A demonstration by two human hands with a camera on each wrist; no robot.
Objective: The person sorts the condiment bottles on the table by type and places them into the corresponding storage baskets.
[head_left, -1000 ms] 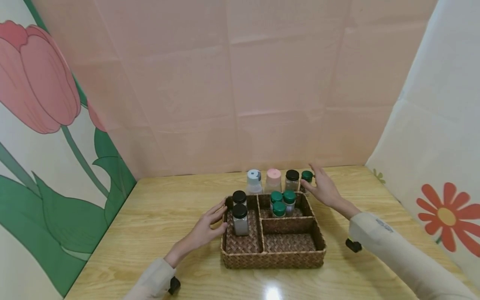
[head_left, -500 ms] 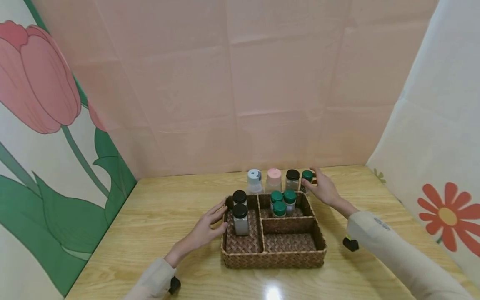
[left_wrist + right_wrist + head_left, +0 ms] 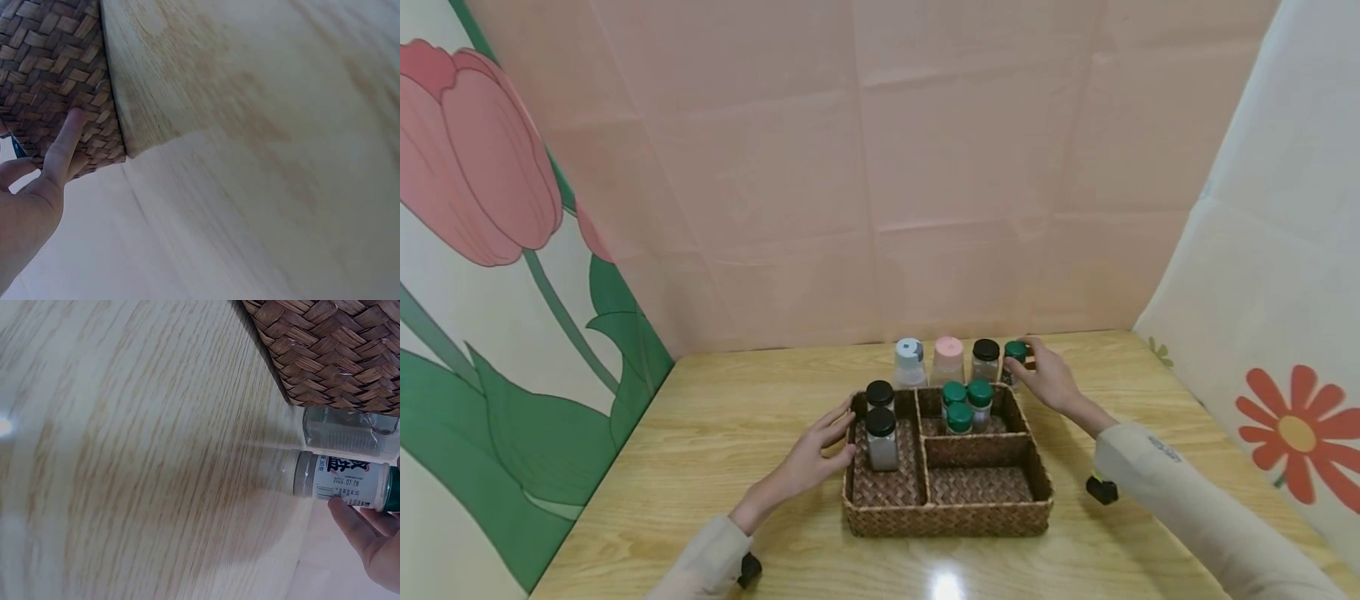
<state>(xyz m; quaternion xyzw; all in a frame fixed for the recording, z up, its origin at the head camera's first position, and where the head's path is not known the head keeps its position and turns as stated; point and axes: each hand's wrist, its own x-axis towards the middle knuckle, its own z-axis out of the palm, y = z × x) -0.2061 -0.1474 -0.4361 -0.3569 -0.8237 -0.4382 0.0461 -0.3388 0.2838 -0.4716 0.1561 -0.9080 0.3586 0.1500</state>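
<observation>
A brown woven basket with three compartments [image 3: 951,521] sits on the table. My left hand [image 3: 808,457] rests against its left wall with fingers extended; in the left wrist view, a fingertip [image 3: 76,115] touches the weave. Behind the basket's back right corner, my right hand [image 3: 1051,379] holds a green-capped seasoning bottle [image 3: 1015,350], thumb in front and fingers at the far side. The right wrist view shows that bottle's white printed label [image 3: 347,481], its base near the tabletop. Inside the basket, black-capped jars [image 3: 882,446] stand at left and green-capped bottles [image 3: 958,417] at back right.
Behind the basket stand a blue-capped bottle [image 3: 909,360], a pink-capped bottle [image 3: 948,358] and a black-capped jar [image 3: 985,358] in a row. The wooden table [image 3: 737,400] backs onto a pink sheet [image 3: 850,208]. Flower-printed sheets hang at both sides.
My right hand has moved slightly inward, and its fingers have closed around the green-capped bottle. The left hand and the basket have stayed in place.
</observation>
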